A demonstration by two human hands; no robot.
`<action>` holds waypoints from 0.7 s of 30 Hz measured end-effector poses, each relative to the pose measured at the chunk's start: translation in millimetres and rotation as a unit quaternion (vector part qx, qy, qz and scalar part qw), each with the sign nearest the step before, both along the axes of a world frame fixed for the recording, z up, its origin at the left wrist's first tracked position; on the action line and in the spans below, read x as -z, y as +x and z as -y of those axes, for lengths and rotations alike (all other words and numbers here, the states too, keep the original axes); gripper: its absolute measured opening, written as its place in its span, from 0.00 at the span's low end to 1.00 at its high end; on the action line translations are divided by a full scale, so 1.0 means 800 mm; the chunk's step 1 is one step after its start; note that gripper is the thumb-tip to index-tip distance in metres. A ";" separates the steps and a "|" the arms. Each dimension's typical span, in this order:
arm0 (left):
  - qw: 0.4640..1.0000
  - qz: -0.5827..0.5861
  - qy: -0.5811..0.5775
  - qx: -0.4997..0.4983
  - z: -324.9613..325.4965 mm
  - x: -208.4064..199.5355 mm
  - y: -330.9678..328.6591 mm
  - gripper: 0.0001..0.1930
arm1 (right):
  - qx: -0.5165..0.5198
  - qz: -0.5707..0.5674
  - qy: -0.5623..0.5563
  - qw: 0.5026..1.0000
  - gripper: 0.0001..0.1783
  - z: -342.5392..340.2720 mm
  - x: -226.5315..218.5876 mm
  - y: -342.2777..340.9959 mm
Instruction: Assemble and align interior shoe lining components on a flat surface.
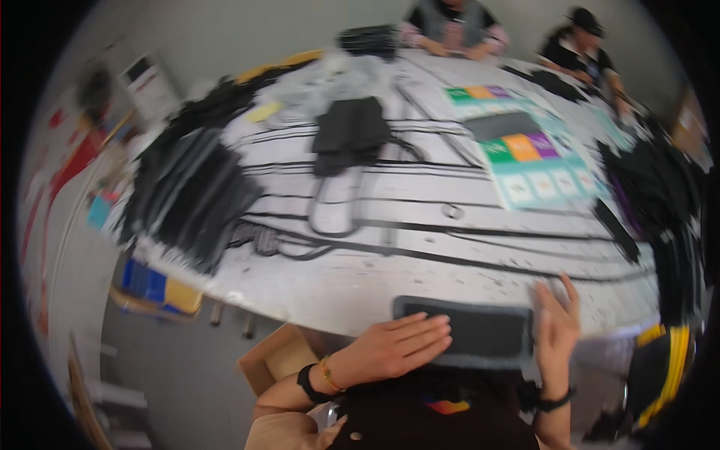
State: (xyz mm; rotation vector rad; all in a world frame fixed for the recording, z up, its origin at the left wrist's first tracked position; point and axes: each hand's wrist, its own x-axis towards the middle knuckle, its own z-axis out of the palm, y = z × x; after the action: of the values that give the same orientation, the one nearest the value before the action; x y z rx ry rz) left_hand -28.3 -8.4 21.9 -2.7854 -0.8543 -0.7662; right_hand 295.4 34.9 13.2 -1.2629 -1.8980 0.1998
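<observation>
One white bench [420, 255] carries everything. Two of the wearer's hands show at its near edge: the left hand [397, 346] and the right hand [556, 326], with one dark rectangular pad [480, 330] between them. Two other people sit at the far side, one [452, 26] in the middle and one [581, 49] to the right. Two colourful printed sheets lie on the bench, a larger one [536, 161] and a smaller one [480, 96]. One black bag [351, 135] sits mid-bench. One cardboard box [281, 360] stands below.
</observation>
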 end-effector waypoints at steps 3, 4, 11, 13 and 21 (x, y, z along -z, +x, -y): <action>0.996 0.071 0.004 -0.054 0.007 -0.027 -0.027 0.19 | 0.027 0.056 0.021 0.998 0.22 0.013 0.005 0.011; 0.991 0.095 0.011 -0.089 0.009 -0.036 -0.041 0.21 | 0.028 0.078 0.023 0.996 0.22 0.013 0.007 0.013; 0.757 0.159 0.417 -0.478 0.011 -0.193 -0.186 0.19 | 0.026 0.125 0.026 0.991 0.20 0.001 0.020 0.008; 0.695 0.097 0.465 -0.540 0.009 -0.243 -0.244 0.16 | 0.025 0.127 0.033 0.991 0.20 -0.002 0.020 0.009; 0.771 0.010 0.113 -0.626 0.007 -0.243 -0.414 0.16 | 0.048 0.120 0.073 0.989 0.20 -0.004 0.018 -0.001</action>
State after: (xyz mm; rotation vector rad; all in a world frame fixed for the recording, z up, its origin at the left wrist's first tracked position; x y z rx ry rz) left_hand -359.3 -14.0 216.3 -1.3853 -2.0288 -0.5178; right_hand 294.3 38.1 -1.5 -1.3204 -2.0061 -0.1463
